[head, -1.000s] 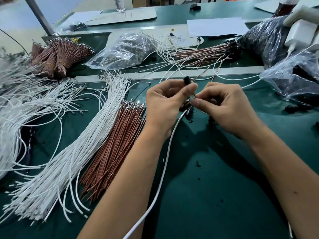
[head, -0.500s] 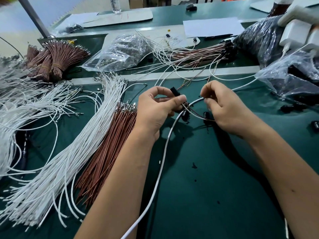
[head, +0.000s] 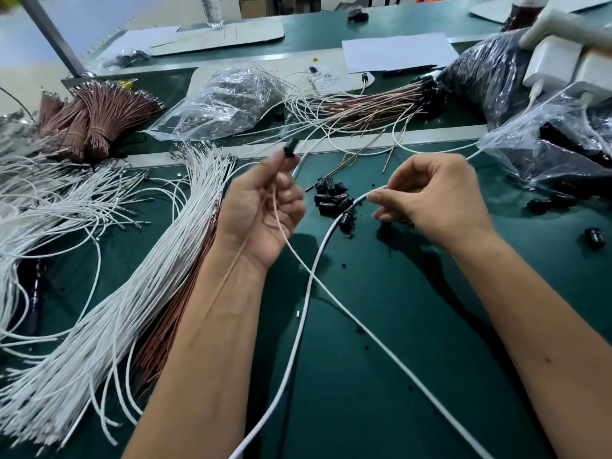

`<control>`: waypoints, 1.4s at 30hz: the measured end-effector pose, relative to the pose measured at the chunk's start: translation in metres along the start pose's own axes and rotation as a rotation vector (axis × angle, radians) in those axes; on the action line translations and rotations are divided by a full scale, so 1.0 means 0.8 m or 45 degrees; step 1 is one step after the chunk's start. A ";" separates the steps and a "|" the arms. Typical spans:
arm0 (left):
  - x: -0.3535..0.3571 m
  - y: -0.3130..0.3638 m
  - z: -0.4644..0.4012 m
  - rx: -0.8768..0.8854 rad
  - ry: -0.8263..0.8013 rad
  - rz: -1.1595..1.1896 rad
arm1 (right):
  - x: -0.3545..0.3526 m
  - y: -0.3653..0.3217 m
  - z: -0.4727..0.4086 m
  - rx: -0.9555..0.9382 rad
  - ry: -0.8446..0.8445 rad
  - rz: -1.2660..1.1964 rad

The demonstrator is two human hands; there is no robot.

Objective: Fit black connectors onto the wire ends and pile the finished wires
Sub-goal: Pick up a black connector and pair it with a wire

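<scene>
Left hand [head: 261, 213] raised palm-up above the middle of the green tabletop [head: 381, 376]. Its fingers [head: 291, 197] are curled over a thin wire [head: 281, 226]; the thumb and forefinger pinch a black connector [head: 290, 148] at the wire's top end. The connector is blurred; cannot tell how far it is seated. The wire's free length trails down across the palm and out over the tabletop toward the near right corner.

Right hand [head: 437, 197] hovers just right of the left, knuckles up, fingers bent inward with the tips close together. They sit right at a thicker white cable [head: 308, 293]; whether they grip it cannot be told. The cable arcs from that hand toward the near edge.

Between the hands, on the tabletop, a small heap of loose connectors [head: 331, 195]. A few more lie scattered toward the right edge.

Left side: a long fan of white wires [head: 109, 309] with a strip of brown wires [head: 165, 329] along its right flank. Far left corner: tied brown bundles [head: 96, 117].

Across a pale divider strip [head: 430, 135], toward the far edge: a clear bag [head: 225, 104], and a pile of finished wires [head: 357, 104] with black ends pointing right. Right edge: dark bags [head: 546, 144] of parts.
</scene>
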State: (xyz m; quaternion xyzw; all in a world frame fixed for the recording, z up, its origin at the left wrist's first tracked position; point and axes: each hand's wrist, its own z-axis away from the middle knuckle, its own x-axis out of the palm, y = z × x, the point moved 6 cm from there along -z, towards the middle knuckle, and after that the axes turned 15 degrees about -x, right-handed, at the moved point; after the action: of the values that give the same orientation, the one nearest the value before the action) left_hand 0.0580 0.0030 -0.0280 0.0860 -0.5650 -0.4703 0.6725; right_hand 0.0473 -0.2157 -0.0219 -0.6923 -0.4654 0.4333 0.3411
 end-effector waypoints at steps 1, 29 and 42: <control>0.000 -0.002 -0.001 0.008 0.083 -0.201 | 0.000 0.000 0.000 -0.005 0.002 0.013; 0.020 -0.034 -0.011 0.013 0.168 -0.731 | 0.017 -0.020 0.001 -0.172 -0.108 -0.381; 0.019 -0.031 -0.011 0.137 0.177 -0.750 | 0.017 -0.021 0.001 -0.209 -0.296 -0.274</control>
State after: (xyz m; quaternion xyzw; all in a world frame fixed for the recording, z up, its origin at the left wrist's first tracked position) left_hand 0.0508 -0.0255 -0.0369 0.3136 -0.4925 -0.6074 0.5386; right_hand 0.0434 -0.1972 -0.0114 -0.6091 -0.6071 0.4320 0.2718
